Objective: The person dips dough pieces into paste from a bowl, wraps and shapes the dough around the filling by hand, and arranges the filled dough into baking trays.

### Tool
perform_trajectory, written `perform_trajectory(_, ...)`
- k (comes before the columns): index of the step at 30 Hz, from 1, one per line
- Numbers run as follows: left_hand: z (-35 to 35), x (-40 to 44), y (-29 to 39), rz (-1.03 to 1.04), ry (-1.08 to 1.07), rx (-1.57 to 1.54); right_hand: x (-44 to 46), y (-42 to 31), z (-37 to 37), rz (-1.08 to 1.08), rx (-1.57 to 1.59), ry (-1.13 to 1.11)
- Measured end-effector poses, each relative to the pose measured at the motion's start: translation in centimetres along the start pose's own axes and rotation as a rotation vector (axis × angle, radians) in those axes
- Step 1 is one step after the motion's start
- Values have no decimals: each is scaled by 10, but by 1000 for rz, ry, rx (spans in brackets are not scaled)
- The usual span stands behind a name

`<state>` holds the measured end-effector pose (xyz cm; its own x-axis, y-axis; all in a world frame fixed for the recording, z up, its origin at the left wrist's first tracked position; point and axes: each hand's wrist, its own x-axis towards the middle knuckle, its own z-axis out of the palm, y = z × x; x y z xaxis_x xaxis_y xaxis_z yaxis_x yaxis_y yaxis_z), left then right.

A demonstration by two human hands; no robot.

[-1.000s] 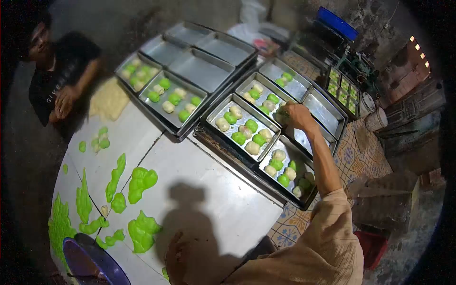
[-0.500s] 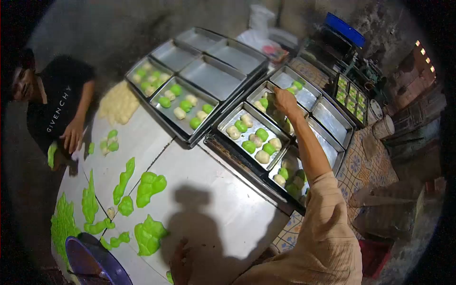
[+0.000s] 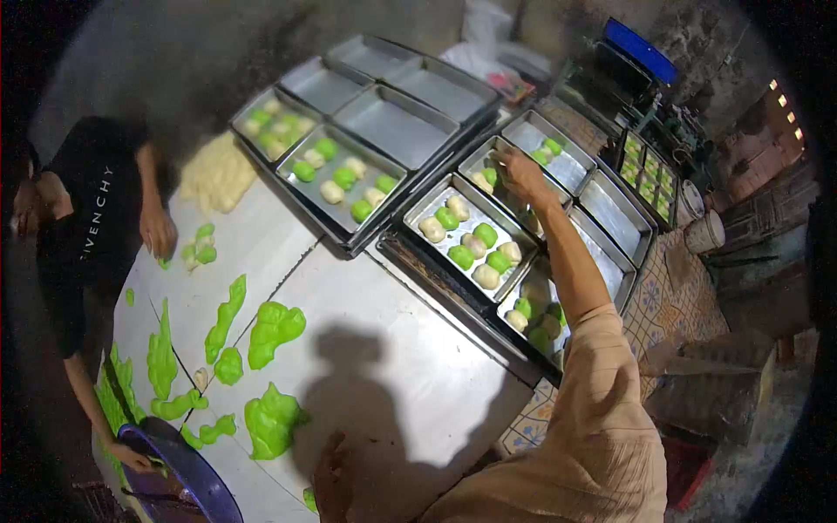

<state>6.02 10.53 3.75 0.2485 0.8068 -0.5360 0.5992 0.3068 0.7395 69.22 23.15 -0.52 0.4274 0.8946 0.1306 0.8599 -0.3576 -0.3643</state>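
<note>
My right hand [image 3: 525, 179] reaches down into the middle-left tin of the near black-edged tray [image 3: 445, 277], its fingers bent beside a green dough ball [image 3: 489, 176]. Its fingertips are too dark and small to tell what they hold. My left hand [image 3: 333, 475] is a dim shape in shadow at the bottom edge, its fingers hard to make out. In the front tin, white [image 3: 432, 229] and green dough balls [image 3: 460, 256] lie in rows. More balls [image 3: 517, 321] sit in the tin below my right forearm, which partly hides them.
A second tray of tins [image 3: 397, 126] stands behind left. Flat green dough pieces [image 3: 272, 421] and pale dough [image 3: 218, 179] lie on the white table [image 3: 384, 305]. At left, a co-worker [image 3: 96, 205] has one hand in a purple basin [image 3: 205, 488]. More filled tins [image 3: 649, 179] are at right.
My right hand has moved from the tray's middle toward its upper left, over the same tin. The co-worker has leaned forward, and one of their hands has come to the basin.
</note>
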Motion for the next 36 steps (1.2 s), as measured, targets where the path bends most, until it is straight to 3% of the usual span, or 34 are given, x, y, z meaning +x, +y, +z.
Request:
perform_trajectory(1, 0, 1, -8, -6, -3, 6, -2, 10, 4, -135, -6, -71)
perform_trajectory(4, 2, -18, -23, 45, 15, 52, -9, -2, 3, -188, 97, 152)
perform_trajectory(5, 0, -30, 24, 64, 21, 100, -8, 6, 1, -144, 123, 150)
perform_trajectory(6, -4, -28, 33, 84, 33, 110, -7, 28, 8, -177, 72, 303)
perform_trajectory(7, -8, -28, 33, 119, 35, 115, -29, 1, -25, 63, 58, 283)
perform_trajectory(8, -12, -34, 25, 148, 51, 113, -27, 31, -18, 94, -369, 120)
perform_trajectory(9, -12, -40, 19, 173, 62, 114, -27, 51, -7, 167, -59, 179)
perform_trajectory(10, -12, -45, 12, 203, 62, 112, -73, -7, -40, -28, 130, 272)
perform_trajectory(11, -11, -54, 6, 240, 70, 113, -96, -4, -36, 16, 594, 187)
perform_trajectory(12, -9, -62, 0, 286, 69, 111, -132, -48, -57, 106, 373, 144)
perform_trajectory(14, -5, -77, -11, 372, 69, 103, -188, -102, -70, -30, 483, 24)
perform_trajectory(16, 5, -95, -21, 402, 119, 97, -214, -143, -36, 35, 522, -132)
perform_trajectory(18, 7, -104, -39, 504, 201, 144, -263, -235, -33, 56, 607, -185)
perform_trajectory(19, 6, -112, -55, 513, 268, 153, -277, -250, -7, -174, 700, -262)
perform_trajectory(21, -2, -127, -79, 474, 331, 68, -314, -307, 28, -251, 569, -428)
perform_trajectory(23, -26, -157, -106, 339, 342, -110, -375, -423, 16, -317, 698, -711)
perform_trajectory(24, -29, -171, -126, 365, 532, -169, -401, -460, 25, -205, 771, -883)
perform_trajectory(25, -43, -183, -145, 138, 407, -271, -417, -473, 46, -549, 717, -921)
perform_trajectory(27, -54, -203, -207, 68, 695, 45, -454, -526, 65, -837, 659, -920)
perform_trajectory(29, -80, -226, -240, 123, 967, 331, -490, -569, 88, -1053, 592, -682)
perform_trajectory(32, -132, -246, -250, 254, 1192, 145, -524, -616, 112, -1192, 536, -609)
perform_trajectory(34, -152, -248, -259, 178, 984, 176, -544, -632, 130, -1270, 452, -588)
perform_trajectory(36, -165, -244, -265, 187, 878, 284, -555, -637, 157, -1402, 418, -386)
